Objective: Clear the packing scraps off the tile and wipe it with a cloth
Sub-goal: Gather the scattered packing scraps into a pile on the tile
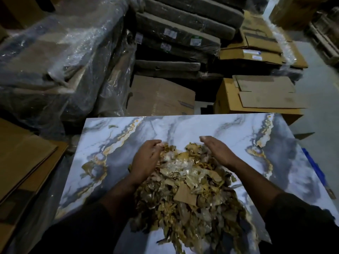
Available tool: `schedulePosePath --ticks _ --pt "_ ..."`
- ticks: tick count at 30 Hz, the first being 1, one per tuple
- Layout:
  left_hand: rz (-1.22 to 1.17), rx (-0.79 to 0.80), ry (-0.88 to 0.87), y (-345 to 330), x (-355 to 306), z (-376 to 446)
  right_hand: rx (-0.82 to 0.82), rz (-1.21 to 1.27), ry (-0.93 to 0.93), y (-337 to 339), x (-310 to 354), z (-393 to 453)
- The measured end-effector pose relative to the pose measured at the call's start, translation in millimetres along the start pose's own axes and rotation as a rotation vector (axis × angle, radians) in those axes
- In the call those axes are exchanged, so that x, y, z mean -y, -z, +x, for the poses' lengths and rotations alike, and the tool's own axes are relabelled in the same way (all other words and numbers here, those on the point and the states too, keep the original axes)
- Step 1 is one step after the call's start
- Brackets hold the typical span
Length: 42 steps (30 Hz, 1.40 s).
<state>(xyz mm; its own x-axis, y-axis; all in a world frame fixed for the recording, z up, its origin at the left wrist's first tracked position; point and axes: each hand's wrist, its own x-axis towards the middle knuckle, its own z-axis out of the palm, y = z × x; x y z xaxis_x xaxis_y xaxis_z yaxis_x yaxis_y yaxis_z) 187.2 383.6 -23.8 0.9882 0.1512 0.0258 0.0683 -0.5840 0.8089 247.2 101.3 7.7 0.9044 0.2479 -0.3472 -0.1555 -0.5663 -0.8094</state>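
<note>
A large glossy tile (211, 125) with white, blue-grey and gold marble veining lies flat in front of me. A big heap of packing scraps (189, 195), torn brown cardboard bits and crumpled clear plastic, covers its middle and near part. My left hand (146, 160) rests on the heap's left far side, fingers curled into the scraps. My right hand (218, 151) lies flat along the heap's right far side, fingers together, cupping the pile. A few loose scraps (88, 167) sit on the tile's left. No cloth is in view.
Flattened cardboard sheets (23, 162) lie to the left of the tile. Plastic-wrapped stacks (60, 57) and boxed tile packs (179, 33) stand behind it. Cardboard boxes (260, 96) sit at the back right. A blue strip (311, 165) runs along the tile's right edge.
</note>
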Motion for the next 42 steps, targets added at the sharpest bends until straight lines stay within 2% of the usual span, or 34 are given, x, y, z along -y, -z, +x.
schedulePosePath --ticks 2,4,7,13,20,24,28,31,35,37,42 --pt "0.085 -0.131 0.016 12 14 -8 -0.062 -0.032 -0.025 7 -17 -16" --pt "0.130 -0.166 -0.005 18 30 -18 -0.057 -0.047 -0.070 6 -34 -32" --pt "0.104 -0.045 -0.046 10 43 -37 -0.110 -0.051 -0.062 -11 -49 -48" --pt "0.025 0.082 -0.029 -18 26 -61 -0.173 0.025 -0.027 -38 -41 -66" --pt "-0.024 -0.080 0.029 9 45 -88 -0.367 0.248 -0.145 -21 -87 -133" --pt "0.061 -0.059 -0.040 2 49 -119 -0.484 0.110 -0.112 -69 -98 -159" --pt "0.098 -0.037 -0.014 -18 34 -139 -0.578 0.142 -0.096 -110 -84 -163" --pt "0.056 -0.034 0.001 -20 29 -148 -0.611 0.147 -0.069 -114 -81 -171" --pt "0.112 -0.189 0.022 0 45 -156 -0.738 0.124 -0.091 -118 -95 -196" --pt "0.178 -0.235 0.041 5 54 -164 -0.747 0.105 -0.108 -131 -99 -208" --pt "0.108 -0.081 0.092 -20 38 -181 -0.743 0.130 -0.138 -171 -77 -205"
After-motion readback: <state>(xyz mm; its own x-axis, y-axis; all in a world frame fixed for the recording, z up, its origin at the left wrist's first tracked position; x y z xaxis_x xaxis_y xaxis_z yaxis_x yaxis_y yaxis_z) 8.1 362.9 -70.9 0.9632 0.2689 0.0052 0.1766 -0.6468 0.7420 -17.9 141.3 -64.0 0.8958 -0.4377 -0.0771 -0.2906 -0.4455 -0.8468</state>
